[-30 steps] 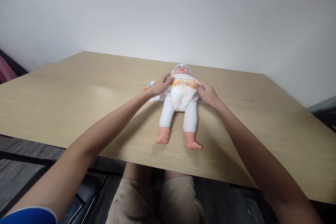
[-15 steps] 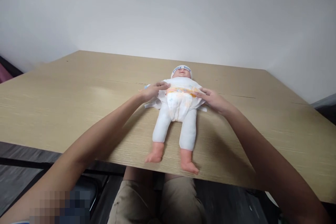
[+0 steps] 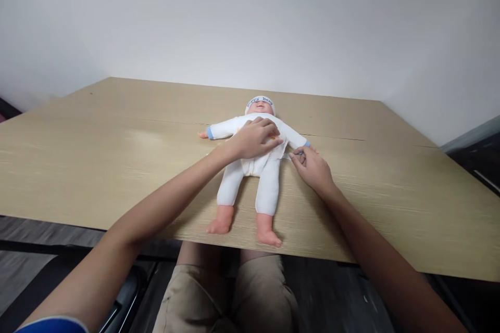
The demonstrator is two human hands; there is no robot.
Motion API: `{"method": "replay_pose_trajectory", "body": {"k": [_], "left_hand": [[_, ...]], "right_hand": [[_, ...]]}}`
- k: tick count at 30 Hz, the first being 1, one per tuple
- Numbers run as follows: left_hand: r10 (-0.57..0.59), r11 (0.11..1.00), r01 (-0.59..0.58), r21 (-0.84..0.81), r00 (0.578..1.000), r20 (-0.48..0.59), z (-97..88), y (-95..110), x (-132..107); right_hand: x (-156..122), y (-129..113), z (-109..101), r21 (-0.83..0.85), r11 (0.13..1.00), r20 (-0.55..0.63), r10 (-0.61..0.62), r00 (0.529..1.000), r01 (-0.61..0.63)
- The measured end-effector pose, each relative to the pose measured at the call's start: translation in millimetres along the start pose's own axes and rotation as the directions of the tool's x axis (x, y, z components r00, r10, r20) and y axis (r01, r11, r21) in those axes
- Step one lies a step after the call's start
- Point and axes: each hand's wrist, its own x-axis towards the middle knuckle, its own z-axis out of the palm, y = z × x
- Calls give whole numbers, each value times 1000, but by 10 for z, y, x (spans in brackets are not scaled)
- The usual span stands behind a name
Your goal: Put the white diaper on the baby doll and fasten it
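Note:
A baby doll (image 3: 269, 187) in a white suit with blue cuffs lies on its back, its head away from me and its feet toward me. Around its hips is a white diaper (image 3: 253, 166) with orange marks, partly hidden by my fingers. My left hand (image 3: 258, 138) rests across the front of the diaper, palm down with the fingers stretched out. At the doll's side, my right hand (image 3: 308, 164) pinches a thin white side tab of the diaper (image 3: 286, 156) between thumb and fingers, close to the doll's cuffed hand.
The wooden table (image 3: 117, 166) reaches back to a pale wall (image 3: 250, 26), with a thin seam across its top. My knees (image 3: 265, 286) are under the near edge. A dark chair (image 3: 121, 291) stands below on the left.
My left hand has moved right, from the doll's side onto the diaper front. My right hand has come down and taken hold of a side tab. The doll's arms now show.

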Motion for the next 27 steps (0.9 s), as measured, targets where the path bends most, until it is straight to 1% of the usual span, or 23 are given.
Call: {"method": "replay_pose_trajectory", "body": {"k": [2,4,7,11,19,21,23,27], "left_hand": [[-13,997,9,79,999,53,121,47,15],[-25,992,18,122,998,61,189,48,0],[-26,990,18,143,998,53,210,26,-40],[-42,989,34,141,998,50,205,22,-56],[-57,982,48,183,998,41,243,64,-35],[-63,979,53,196,997,45,233,82,-43],[-69,976,58,210,996,48,219,99,-50],[-80,971,65,228,995,57,205,122,-47]], "right_hand": [[9,10,23,-18,999,2,32,999,-32],[27,15,31,-19,997,9,74,997,-74],[52,21,21,19,990,40,141,989,-142],[81,36,-19,135,963,125,217,968,-233],[87,38,-104,294,928,264,151,953,-229],[99,30,-131,363,902,286,133,949,-236],[122,29,-162,456,858,281,113,953,-236],[184,50,-221,627,727,276,128,953,-279]]}}
